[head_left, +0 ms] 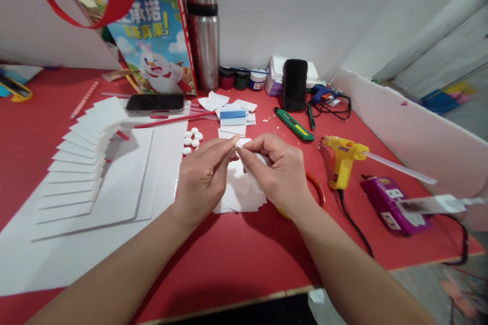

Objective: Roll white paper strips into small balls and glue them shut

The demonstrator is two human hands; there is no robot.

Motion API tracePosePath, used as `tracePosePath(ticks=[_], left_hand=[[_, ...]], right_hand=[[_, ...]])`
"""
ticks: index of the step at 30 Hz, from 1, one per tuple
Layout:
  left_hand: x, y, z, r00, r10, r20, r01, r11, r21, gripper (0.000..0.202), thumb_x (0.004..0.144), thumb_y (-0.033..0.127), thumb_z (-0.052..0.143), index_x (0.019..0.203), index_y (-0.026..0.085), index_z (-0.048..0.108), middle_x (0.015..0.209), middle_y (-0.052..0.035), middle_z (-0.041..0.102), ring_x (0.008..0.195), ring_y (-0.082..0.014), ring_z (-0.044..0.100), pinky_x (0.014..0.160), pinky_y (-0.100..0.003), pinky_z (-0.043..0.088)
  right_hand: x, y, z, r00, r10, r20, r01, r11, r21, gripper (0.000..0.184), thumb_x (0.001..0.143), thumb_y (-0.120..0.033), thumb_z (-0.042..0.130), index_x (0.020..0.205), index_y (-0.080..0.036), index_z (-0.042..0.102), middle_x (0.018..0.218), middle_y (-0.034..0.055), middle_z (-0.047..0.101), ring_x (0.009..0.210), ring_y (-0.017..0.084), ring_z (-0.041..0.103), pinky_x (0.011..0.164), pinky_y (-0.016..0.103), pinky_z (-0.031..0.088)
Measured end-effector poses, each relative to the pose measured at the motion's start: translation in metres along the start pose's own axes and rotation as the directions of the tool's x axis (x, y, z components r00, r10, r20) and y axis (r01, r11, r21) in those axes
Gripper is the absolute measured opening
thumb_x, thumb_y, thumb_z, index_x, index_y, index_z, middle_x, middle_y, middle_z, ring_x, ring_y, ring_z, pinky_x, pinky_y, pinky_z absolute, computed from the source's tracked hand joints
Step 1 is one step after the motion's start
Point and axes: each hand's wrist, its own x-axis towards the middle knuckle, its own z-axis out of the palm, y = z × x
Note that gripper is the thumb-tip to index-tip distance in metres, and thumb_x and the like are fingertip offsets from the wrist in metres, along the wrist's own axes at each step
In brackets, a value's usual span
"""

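Note:
In the middle of the table, my left hand (204,175) and my right hand (280,172) meet fingertip to fingertip. Both pinch a small crumpled white piece (238,144), which looks like paper; its far side is hidden by my fingers. More white paper shows under my right fingers, and I cannot tell whether it is the same piece. Below my hands lies a pile of white paper sheets (238,193). Several small round white pieces (193,138) sit just beyond my left hand. Partly covered by my right wrist is a red and yellow ring-shaped handle (319,190).
White steps of board (72,162) fan out on a white sheet at left. Behind stand a printed bag (156,51), a steel flask (205,40), paint jars (242,79) and phones. At right lie a green cutter (294,124), a yellow glue gun (343,160) with cord and a purple box (392,205).

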Motion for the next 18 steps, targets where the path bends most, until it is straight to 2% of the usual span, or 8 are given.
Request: tracePosePath(ticks=[2,4,6,9,11,13,16,18], left_hand=[[0.004,0.001,-0.003,0.999,-0.048,0.022,0.050,0.997,-0.067,0.025,0.096,0.015,0.060,0.112,0.021,0.078,0.090,-0.0046,0.076,0.079,-0.0144,0.068,0.078,-0.027,0.056],[0.008,0.000,-0.007,0.986,-0.154,0.063,0.163,0.971,-0.177,0.017,0.092,0.018,0.067,0.101,0.022,0.081,0.085,-0.0034,0.077,0.073,-0.0141,0.069,0.073,-0.027,0.057],[0.011,-0.003,-0.009,0.944,-0.307,0.118,0.329,0.895,-0.303,0.008,0.085,0.023,0.077,0.090,0.021,0.082,0.079,-0.0028,0.078,0.065,-0.0148,0.070,0.067,-0.027,0.058],[0.013,-0.010,-0.011,0.871,-0.419,0.256,0.491,0.742,-0.456,0.011,0.079,0.027,0.083,0.088,0.020,0.082,0.072,-0.0030,0.076,0.058,-0.0148,0.069,0.062,-0.028,0.059],[0.012,-0.014,-0.011,0.846,-0.424,0.324,0.533,0.675,-0.510,0.013,0.080,0.027,0.083,0.091,0.021,0.083,0.072,-0.0032,0.076,0.056,-0.0136,0.068,0.062,-0.028,0.059],[0.012,-0.015,-0.011,0.835,-0.417,0.360,0.551,0.646,-0.529,0.015,0.082,0.026,0.081,0.096,0.022,0.083,0.069,-0.0026,0.075,0.055,-0.0130,0.067,0.062,-0.028,0.059],[0.012,-0.011,-0.011,0.833,-0.405,0.376,0.551,0.666,-0.503,0.016,0.086,0.025,0.077,0.100,0.022,0.083,0.061,-0.0013,0.072,0.055,-0.0130,0.066,0.064,-0.028,0.058],[0.013,-0.007,-0.012,0.852,-0.383,0.358,0.519,0.713,-0.472,0.015,0.088,0.024,0.073,0.100,0.021,0.083,0.059,-0.0006,0.069,0.056,-0.0126,0.064,0.068,-0.028,0.056]], right_hand=[[0.002,0.002,-0.003,0.999,-0.003,0.041,0.004,0.999,-0.035,0.011,0.089,-0.023,0.067,0.079,-0.019,0.065,0.066,-0.0022,0.065,0.055,0.010,0.051,0.054,0.025,0.039],[0.004,0.004,-0.007,0.996,0.005,0.092,0.003,0.997,-0.077,0.011,0.089,-0.023,0.067,0.079,-0.019,0.065,0.064,-0.0027,0.063,0.052,0.009,0.046,0.052,0.025,0.037],[0.007,0.005,-0.012,0.990,0.012,0.139,0.000,0.996,-0.091,0.009,0.089,-0.023,0.067,0.081,-0.019,0.066,0.063,-0.0028,0.062,0.052,0.009,0.046,0.052,0.025,0.036],[0.009,0.005,-0.017,0.981,-0.005,0.194,0.015,0.999,-0.048,0.008,0.089,-0.024,0.066,0.083,-0.019,0.067,0.066,-0.0018,0.064,0.057,0.010,0.053,0.053,0.024,0.039],[0.010,0.005,-0.019,0.977,-0.021,0.214,0.028,0.999,-0.026,0.009,0.089,-0.025,0.066,0.082,-0.019,0.067,0.070,-0.0009,0.066,0.060,0.011,0.056,0.055,0.024,0.041],[0.010,0.006,-0.019,0.976,-0.030,0.215,0.036,0.999,-0.022,0.011,0.089,-0.026,0.067,0.081,-0.019,0.067,0.072,-0.0005,0.067,0.062,0.011,0.057,0.056,0.024,0.041],[0.011,0.007,-0.019,0.977,-0.037,0.208,0.043,0.999,-0.026,0.011,0.088,-0.025,0.068,0.081,-0.018,0.068,0.073,-0.0003,0.068,0.062,0.010,0.056,0.058,0.024,0.042],[0.012,0.008,-0.019,0.979,-0.035,0.200,0.043,0.998,-0.038,0.011,0.088,-0.024,0.068,0.080,-0.018,0.068,0.072,-0.0006,0.068,0.061,0.010,0.055,0.058,0.025,0.041]])
